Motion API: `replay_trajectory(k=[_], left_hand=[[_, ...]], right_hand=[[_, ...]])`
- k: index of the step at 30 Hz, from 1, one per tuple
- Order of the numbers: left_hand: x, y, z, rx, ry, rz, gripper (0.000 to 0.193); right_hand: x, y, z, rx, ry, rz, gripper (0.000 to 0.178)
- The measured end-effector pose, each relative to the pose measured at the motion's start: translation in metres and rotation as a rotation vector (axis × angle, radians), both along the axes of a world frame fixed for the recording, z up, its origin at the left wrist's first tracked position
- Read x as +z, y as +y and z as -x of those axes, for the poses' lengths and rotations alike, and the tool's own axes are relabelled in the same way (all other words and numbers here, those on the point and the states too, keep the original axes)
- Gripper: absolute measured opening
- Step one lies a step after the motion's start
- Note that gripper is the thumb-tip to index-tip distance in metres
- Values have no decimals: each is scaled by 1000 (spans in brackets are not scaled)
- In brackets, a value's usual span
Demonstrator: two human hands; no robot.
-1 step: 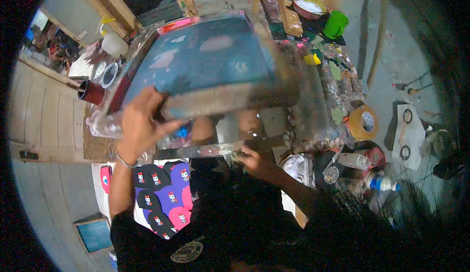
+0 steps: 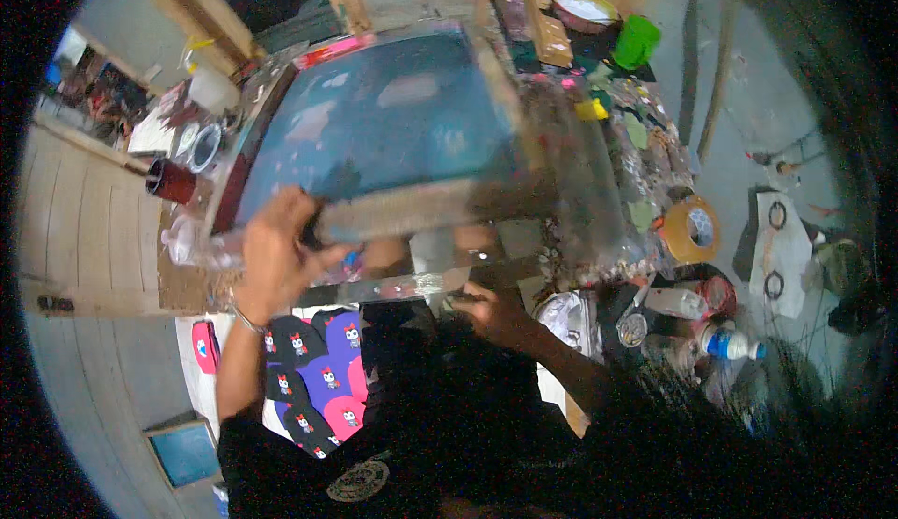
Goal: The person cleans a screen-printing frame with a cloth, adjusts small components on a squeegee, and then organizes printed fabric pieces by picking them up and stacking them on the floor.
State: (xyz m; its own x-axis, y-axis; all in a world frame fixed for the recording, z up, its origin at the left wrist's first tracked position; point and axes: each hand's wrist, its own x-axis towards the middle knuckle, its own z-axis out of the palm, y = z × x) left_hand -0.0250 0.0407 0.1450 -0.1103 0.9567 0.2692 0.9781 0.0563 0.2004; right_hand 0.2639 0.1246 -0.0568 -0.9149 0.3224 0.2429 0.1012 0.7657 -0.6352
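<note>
A screen printing frame [image 2: 412, 212] with blue mesh and pale patches is tilted over the worktable, its near wooden side raised. My left hand [image 2: 281, 248], a bangle at its wrist, is closed round the near left part of that side. Near my body, my right hand [image 2: 491, 313] is closed at the table's front edge, fingers pinched; what they hold, if anything, is too small to make out. Under the raised side, a strip of the table and a small blue thing [image 2: 352, 263] show. Motion smears the frame's near side.
Printed black, purple and pink fabric pieces [image 2: 327, 377] lie below the table on the left. To the right are a tape roll [image 2: 692, 229], a green cup [image 2: 638, 42] and a bowl of white stuff [image 2: 585, 7]. A dark red can [image 2: 171, 179] and white jug [image 2: 213, 89] stand left.
The frame's near side sits slightly lower, and my left hand has come down a little with it. My right hand stays at about the same place. The whole view has shifted slightly.
</note>
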Motion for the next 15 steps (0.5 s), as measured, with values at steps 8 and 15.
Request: replay_trajectory(k=[8, 15], left_hand=[[-131, -24, -22, 30, -213, 148, 46], [-152, -20, -20, -1, -173, 165, 46]], right_hand=[[22, -24, -53, 11, -324, 400, 23], [67, 34, -85, -360, -19, 384, 30]])
